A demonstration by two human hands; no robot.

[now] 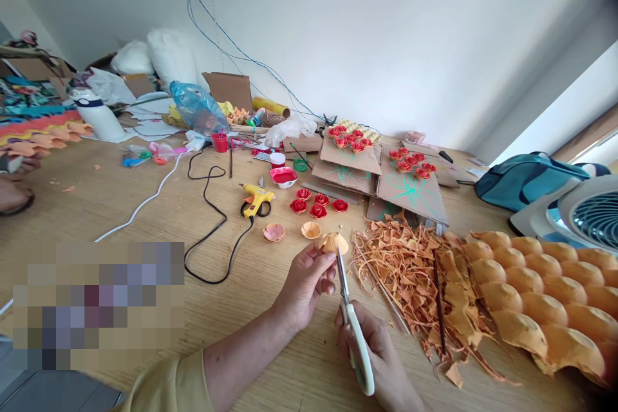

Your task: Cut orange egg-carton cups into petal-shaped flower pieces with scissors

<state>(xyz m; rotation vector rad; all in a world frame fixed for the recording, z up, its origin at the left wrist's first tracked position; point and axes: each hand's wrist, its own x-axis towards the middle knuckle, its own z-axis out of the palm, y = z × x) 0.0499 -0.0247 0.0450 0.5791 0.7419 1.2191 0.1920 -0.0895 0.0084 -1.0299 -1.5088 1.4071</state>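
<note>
Between the thumb and fingers of my left hand (306,286) is a small orange egg-carton cup (331,243). My right hand (374,347) grips white-handled scissors (355,328), whose blades point up and touch the cup's edge. Just beyond the cup, a cut orange cup (311,230) and a pinkish petalled cup (274,232) sit on the table. Several red paper roses (318,204) lie behind them. Right of my hands is a heap of orange carton scraps (396,264).
An orange egg tray (535,277) fills the right side, near a fan (589,212) and a teal bag (521,183). A yellow glue gun (255,199) with a black cord lies left of the roses. Cardboard sheets (410,196) carry more roses. At far left is another person's hand (17,190).
</note>
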